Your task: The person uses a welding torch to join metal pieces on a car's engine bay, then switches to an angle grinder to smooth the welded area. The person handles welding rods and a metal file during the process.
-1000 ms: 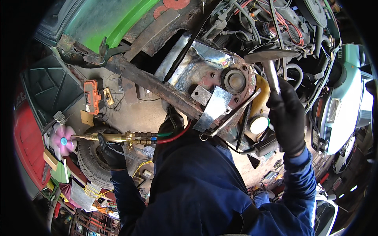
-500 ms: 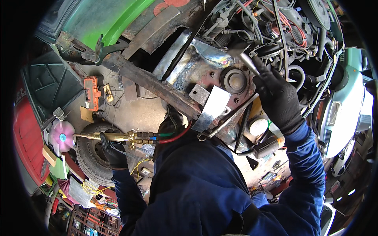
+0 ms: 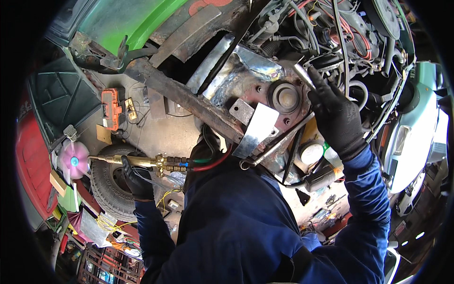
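I am leaning over a car's open engine bay, both hands in black gloves, blue sleeves running up from the bottom edge.

My left hand (image 3: 136, 179) is low on the left, its grip wrapped shut around the brass torch (image 3: 137, 161). The torch lies level, tip pointing left toward a tyre (image 3: 105, 189) below it, and red and green hoses (image 3: 208, 163) lead off its right end toward my chest. I judge the torch stiff and fairly heavy for its size, with the hoses tugging at the back; the plain handle section where I have it looks like the sound place to hold, clear of the valves and the tip.

My right hand (image 3: 336, 118) is raised at the upper right, beside the round strut mount (image 3: 283, 97) on the rusty inner wing. Its grip is pinched on a thin metal rod (image 3: 303, 75), which sticks up and left from my fingers. The rod looks light, rigid and smooth, likely slippery in a glove, so a firm pinch near its lower end suits it.

Between my hands a bare steel patch (image 3: 257, 128) hangs tilted just below the mount. A rusted beam (image 3: 189, 97) runs diagonally across the middle. Wires and hoses crowd the engine behind my right hand.
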{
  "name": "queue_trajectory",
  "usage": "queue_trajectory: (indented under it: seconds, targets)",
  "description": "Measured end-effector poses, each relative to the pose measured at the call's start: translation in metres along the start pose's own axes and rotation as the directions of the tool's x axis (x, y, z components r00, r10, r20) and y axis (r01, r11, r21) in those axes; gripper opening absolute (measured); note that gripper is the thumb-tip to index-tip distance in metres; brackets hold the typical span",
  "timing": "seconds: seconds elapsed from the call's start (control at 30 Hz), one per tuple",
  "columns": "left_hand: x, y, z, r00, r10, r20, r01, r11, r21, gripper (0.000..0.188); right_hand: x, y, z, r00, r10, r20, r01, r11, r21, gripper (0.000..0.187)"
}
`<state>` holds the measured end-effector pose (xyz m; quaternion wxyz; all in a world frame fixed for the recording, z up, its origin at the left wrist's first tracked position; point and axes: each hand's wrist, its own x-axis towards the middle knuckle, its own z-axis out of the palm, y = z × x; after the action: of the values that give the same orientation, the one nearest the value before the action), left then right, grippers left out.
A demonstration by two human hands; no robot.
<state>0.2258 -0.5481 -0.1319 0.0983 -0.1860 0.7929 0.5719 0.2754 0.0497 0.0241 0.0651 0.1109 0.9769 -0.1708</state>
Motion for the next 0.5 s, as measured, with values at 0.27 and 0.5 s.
queue_trajectory:
  seconds: [0.27,0.5]
  targets:
    - [0.0,-0.017,-0.007,0.967,0.248,0.051,-0.249,0.899,0.36,0.05,0.0,-0.004,-0.006,0.997,0.002,0.076,-0.008,0.997,0.074,0.06]
    - [-0.003,-0.005,-0.005,0.838,0.47,0.278,-0.504,0.47,0.724,0.046,0.001,-0.017,-0.007,0.995,-0.104,0.009,0.103,0.989,0.103,0.063]
